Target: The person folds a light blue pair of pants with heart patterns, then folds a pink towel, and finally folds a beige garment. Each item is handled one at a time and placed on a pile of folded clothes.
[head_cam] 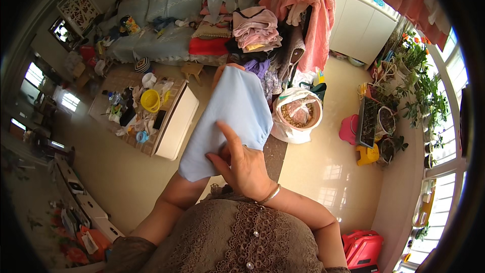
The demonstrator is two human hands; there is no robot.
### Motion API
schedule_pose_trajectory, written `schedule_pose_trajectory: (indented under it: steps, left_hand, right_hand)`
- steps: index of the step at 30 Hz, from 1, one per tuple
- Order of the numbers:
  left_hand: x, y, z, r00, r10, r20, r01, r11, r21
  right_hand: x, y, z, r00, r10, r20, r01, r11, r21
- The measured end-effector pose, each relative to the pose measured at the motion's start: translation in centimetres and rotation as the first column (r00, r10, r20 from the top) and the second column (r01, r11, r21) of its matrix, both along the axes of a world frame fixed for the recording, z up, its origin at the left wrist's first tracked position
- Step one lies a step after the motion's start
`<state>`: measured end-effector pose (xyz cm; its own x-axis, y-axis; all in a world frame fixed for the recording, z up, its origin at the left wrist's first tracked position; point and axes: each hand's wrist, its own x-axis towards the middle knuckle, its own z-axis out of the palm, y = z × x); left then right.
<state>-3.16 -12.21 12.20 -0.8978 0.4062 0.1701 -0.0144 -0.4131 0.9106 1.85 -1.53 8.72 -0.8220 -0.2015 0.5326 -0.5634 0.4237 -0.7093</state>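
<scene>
A light blue folded cloth garment (238, 102) hangs in front of my chest, with a gathered edge on its right side. My left hand (219, 75) supports it from beneath; only some fingers show at the top edge, and the cloth hides the rest. Over the lower part of the cloth lies my right hand (246, 167), its index finger and thumb spread and touching the fabric. Beyond the garment stands a pile of folded pink clothes (255, 26), with a purple cloth (257, 68) below it.
A white bag-lined bucket (293, 136) stands on the floor to the right. Left is a low table (178, 121) bearing a yellow basket (150, 100). A cloth-covered sofa (174, 0), a wooden stool (193, 69), potted plants (413, 83) and a red case (362, 250) surround me.
</scene>
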Motion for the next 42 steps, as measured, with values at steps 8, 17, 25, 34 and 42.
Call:
schedule_pose_trajectory:
  steps: [8,17,25,34,42]
  left_hand:
    - [0.2,0.3,-0.3,1.000,-0.007,0.018,0.006,0.998,0.063]
    - [0.4,0.7,0.5,0.986,0.077,0.149,-0.115,0.958,0.263]
    - [-0.8,-2.3,1.1,0.992,0.105,0.065,-0.113,0.983,0.142]
    - [-3.4,-1.8,1.7,0.960,0.281,-0.006,-0.277,0.949,0.150]
    - [-4.6,-0.8,1.8,0.906,0.416,-0.072,-0.407,0.906,0.114]
  right_hand:
    - [-0.4,0.7,-0.2,0.999,-0.038,0.021,0.042,0.967,-0.250]
    - [-6.1,6.2,-3.9,0.979,-0.190,0.071,0.203,0.914,-0.353]
    - [-8.9,8.9,-13.7,0.799,0.315,0.512,0.118,0.752,-0.648]
    - [-3.5,5.5,-7.2,0.967,-0.175,-0.183,0.141,0.973,-0.185]
    - [-0.4,2.4,-2.1,0.953,0.051,-0.298,-0.105,0.980,-0.167]
